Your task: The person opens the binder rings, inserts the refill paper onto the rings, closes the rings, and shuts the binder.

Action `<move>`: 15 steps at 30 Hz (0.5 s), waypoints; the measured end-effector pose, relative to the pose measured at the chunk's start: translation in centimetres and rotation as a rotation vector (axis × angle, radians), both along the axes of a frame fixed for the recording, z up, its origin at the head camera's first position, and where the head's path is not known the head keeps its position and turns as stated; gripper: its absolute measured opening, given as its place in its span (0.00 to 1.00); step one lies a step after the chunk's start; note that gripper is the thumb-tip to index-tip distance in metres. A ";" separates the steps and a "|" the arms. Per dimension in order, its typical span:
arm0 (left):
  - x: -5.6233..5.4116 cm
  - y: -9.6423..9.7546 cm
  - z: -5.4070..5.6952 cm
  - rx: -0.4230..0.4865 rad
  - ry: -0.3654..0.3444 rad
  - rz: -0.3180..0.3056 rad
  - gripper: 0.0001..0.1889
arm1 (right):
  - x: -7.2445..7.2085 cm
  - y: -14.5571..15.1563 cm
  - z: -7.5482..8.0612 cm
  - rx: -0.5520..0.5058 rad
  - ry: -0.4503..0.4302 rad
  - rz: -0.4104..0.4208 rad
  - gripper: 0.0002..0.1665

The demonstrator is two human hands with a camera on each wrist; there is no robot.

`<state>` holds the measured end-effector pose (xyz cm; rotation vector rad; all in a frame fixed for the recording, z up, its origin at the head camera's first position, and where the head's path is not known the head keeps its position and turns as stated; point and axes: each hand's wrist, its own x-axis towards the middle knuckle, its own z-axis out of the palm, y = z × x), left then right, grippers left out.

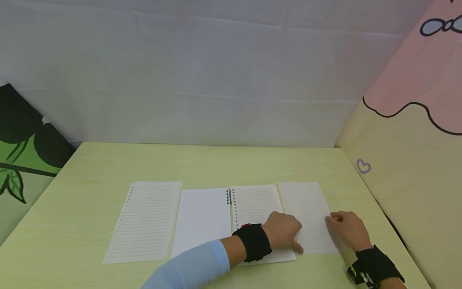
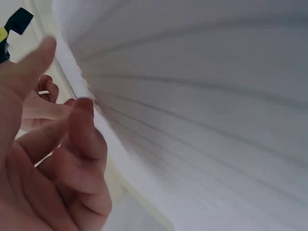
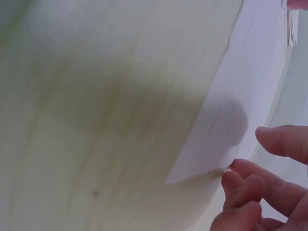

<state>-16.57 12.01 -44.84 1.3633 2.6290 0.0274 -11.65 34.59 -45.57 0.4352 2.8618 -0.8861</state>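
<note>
A spiral notebook lies open on the table, with a blank page on the left of its rings and a lined page on the right. My left hand is over the right edge of the lined page, its thumb apart from the bent fingers; nothing shows between them. Beside the notebook lies a loose lined sheet. My right hand is at that sheet's right edge. Its fingertips touch the edge while the thumb stays apart.
More lined paper with punched holes lies left of the notebook. The pale wooden table meets a white cloth backdrop behind and a painted panel on the right.
</note>
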 end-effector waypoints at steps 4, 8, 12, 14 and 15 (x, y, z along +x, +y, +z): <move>0.6 0.3 0.2 -0.044 -0.010 -0.068 0.25 | -0.1 0.1 0.1 -0.002 -0.022 -0.006 0.26; 0.6 0.6 -0.2 -0.030 0.012 -0.075 0.23 | -0.1 0.0 0.2 0.005 -0.037 -0.008 0.26; 0.3 0.7 -1.0 0.028 0.038 -0.090 0.18 | -0.2 0.2 0.1 0.012 -0.026 0.012 0.26; 0.2 0.5 -0.9 0.062 0.059 -0.096 0.16 | 0.0 0.5 0.1 0.018 -0.019 0.028 0.26; 0.2 0.4 -0.8 0.085 0.066 -0.099 0.16 | 0.0 0.8 0.1 0.021 -0.020 0.033 0.26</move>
